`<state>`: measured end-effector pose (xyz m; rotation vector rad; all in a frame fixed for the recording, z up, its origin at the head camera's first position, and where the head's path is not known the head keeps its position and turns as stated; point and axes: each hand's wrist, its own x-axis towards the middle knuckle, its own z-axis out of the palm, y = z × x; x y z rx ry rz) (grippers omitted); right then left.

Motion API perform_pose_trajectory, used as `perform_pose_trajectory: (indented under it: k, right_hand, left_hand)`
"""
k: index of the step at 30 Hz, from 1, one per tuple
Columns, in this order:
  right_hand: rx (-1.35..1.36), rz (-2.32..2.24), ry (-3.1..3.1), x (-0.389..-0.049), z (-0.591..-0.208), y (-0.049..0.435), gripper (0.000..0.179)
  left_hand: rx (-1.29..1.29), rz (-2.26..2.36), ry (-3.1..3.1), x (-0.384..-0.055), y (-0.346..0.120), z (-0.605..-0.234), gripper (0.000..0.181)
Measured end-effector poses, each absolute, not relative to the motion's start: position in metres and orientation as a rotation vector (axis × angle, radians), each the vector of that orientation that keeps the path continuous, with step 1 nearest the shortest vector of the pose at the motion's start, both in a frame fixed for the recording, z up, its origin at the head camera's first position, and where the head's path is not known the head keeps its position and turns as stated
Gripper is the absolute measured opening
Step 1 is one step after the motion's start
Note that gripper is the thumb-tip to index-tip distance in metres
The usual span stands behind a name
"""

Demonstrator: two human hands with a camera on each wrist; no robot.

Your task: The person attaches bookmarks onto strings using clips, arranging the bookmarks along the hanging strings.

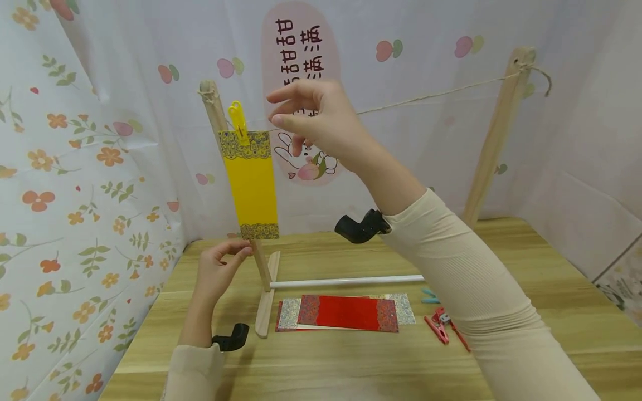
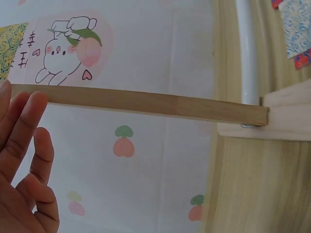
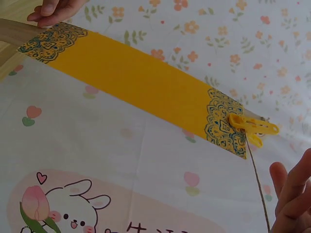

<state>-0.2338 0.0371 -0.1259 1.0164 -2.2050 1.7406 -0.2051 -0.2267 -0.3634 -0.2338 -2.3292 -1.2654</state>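
Note:
A yellow card (image 1: 252,186) with dark-patterned ends hangs from the string (image 1: 441,96), held at its top edge by a yellow clothespin (image 1: 239,123). My right hand (image 1: 321,114) is raised just right of the clothespin, fingers loosely bent and apart from it, holding nothing. Low on the left, my left hand (image 1: 220,270) has thumb and forefinger close together right at the card's lower edge. In the left wrist view the other fingers of that hand (image 2: 29,155) are relaxed and spread. The right wrist view shows the card's full face and the clothespin (image 3: 252,127) at its top.
Two wooden posts, left (image 1: 213,106) and right (image 1: 499,133), bear the string. A white rod (image 1: 346,280) runs along the table (image 1: 321,367) from the left post's foot. A red card (image 1: 348,313) tops a stack; red clothespins (image 1: 437,329) and a blue one (image 1: 429,296) lie beside it.

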Motion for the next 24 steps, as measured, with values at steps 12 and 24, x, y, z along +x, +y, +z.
perform_pose_trajectory:
  k: [12,24]
  right_hand:
    - [1.028,1.687,-2.245,-0.217,-0.156,0.076,0.025]
    - [0.986,1.531,-2.395,-0.223,-0.208,0.129,0.027]
  left_hand:
    - [-0.254,-1.192,-2.548,-0.196,-0.218,-0.383,0.014]
    - [-0.488,-1.163,-2.634,-0.193,-0.185,-0.393,0.011]
